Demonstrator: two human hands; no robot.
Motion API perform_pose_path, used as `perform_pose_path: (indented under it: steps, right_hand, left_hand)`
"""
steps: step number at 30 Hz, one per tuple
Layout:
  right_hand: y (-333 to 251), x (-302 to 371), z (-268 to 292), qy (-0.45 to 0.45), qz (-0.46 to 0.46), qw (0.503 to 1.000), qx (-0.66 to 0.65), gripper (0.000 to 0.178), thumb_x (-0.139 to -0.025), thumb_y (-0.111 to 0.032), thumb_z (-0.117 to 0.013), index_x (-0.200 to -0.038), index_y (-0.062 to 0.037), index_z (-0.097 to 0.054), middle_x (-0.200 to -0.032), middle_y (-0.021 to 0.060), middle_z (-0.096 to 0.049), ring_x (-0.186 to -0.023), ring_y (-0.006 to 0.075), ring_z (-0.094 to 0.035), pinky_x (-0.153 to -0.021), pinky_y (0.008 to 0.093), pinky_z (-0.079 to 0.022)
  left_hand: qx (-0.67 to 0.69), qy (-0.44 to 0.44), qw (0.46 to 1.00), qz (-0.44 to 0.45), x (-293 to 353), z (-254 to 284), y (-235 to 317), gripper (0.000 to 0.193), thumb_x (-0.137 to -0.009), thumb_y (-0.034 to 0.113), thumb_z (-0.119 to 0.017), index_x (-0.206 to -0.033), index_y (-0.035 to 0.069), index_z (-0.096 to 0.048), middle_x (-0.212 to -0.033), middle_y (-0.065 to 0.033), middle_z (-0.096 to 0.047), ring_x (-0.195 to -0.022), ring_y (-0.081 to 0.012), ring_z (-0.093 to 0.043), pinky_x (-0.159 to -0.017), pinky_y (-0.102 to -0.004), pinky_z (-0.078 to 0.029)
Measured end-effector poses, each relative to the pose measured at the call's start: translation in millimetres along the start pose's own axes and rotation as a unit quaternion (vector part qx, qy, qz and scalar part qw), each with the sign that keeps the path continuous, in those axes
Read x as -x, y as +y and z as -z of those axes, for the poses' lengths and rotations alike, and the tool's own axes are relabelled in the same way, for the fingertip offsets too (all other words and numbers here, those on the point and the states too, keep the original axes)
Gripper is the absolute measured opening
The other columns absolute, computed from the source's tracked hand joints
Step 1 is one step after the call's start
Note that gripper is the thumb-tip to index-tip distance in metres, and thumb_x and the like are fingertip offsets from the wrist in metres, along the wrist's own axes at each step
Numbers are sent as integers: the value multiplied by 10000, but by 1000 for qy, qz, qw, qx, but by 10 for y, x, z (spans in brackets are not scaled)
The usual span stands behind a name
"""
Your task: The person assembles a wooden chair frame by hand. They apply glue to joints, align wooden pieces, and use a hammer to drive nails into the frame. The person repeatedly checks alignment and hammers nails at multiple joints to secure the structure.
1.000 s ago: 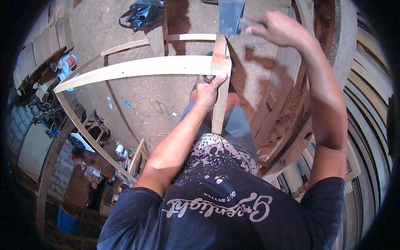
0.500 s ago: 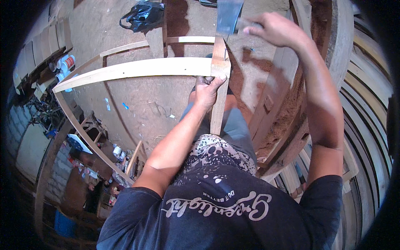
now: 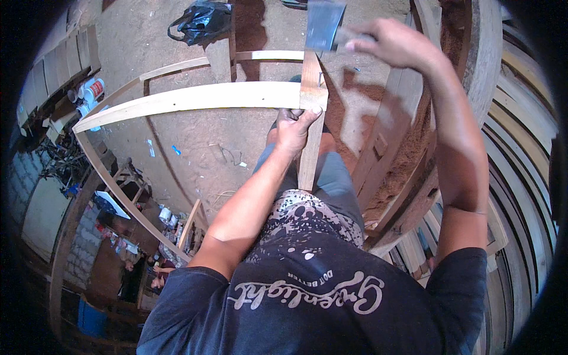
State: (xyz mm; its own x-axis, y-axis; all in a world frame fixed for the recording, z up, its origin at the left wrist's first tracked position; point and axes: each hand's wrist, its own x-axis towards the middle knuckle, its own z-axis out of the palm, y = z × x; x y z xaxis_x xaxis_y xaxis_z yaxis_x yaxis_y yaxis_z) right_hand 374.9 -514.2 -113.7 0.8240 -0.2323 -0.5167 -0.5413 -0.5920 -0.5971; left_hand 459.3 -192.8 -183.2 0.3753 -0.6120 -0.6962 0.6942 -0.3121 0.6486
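Note:
My right hand (image 3: 395,42) is closed round the handle of a hatchet (image 3: 323,26), its broad grey-blue blade smeared by motion. The blade hovers at the far end of an upright wooden post (image 3: 310,68). A nail (image 3: 320,78) sticks out of the wood near the corner. There, a pale curved wooden rail (image 3: 195,97) meets the post. My left hand (image 3: 293,129) grips this joint from the near side, its thumb against the post and its other fingers partly hidden under the rail.
Sawdust-strewn boards (image 3: 390,142) lie to the right, beside long stacked planks (image 3: 520,177). A black plastic bag (image 3: 201,22) is on the floor at the far side. White bottles (image 3: 94,89) stand at the left. A blue bin (image 3: 92,316) and another person (image 3: 163,272) are at lower left.
The hatchet has shifted slightly nearer and to the left with my right hand. My left hand keeps its grip at the joint.

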Motion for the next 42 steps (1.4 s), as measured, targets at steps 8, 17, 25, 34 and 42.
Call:
perform_pose_path:
  steps: [8, 17, 25, 34, 42]
  right_hand:
    - [-219, 63, -227, -98, -39, 993, 56, 489, -988, -490, -657, -1331, -144, -704, -1123, 237, -743, -1024, 426, -718, -937, 515, -566]
    - [-216, 35, -226, -83, -51, 994, 53, 465, -988, -413, -665, -1386, -172, -675, -1104, 243, -742, -1060, 423, -707, -959, 512, -561]
    - [-156, 120, -270, -68, -46, 996, 19, 482, -979, -428, -676, -1377, -156, -678, -1098, 249, -739, -1039, 438, -706, -929, 513, -567]
    - [-52, 61, -378, -90, -85, 992, -33, 531, -971, -480, -680, -1362, -122, -685, -1138, 241, -737, -1075, 437, -698, -968, 509, -551]
    - [-19, -17, -446, -106, -111, 988, 18, 524, -964, -470, -694, -1355, -122, -691, -1184, 224, -736, -1125, 408, -694, -991, 486, -549]
  left_hand:
    - [-5, -14, 1000, 12, 18, 39, 0, 442, -910, 115, -799, -1301, 12, -622, -1090, -74, -733, -942, -172, -711, -855, -332, -578]
    - [3, 0, 1000, 16, 0, -26, 64, 436, -930, 120, -778, -1310, 34, -583, -1063, -63, -711, -871, -151, -703, -742, -331, -598]
    - [-13, 3, 1000, -29, 30, -37, 20, 484, -976, 177, -746, -1376, -8, -546, -1177, -102, -711, -1077, -199, -686, -958, -340, -543]
    - [-329, 46, 937, 109, 206, -144, 138, 571, -1088, 533, -502, -1142, -18, -638, -869, -102, -714, -755, -183, -699, -682, -342, -570]
    - [-281, 48, 957, 47, 193, -146, 53, 616, -1065, 572, -530, -1181, -25, -630, -819, -102, -706, -676, -178, -698, -614, -330, -575]
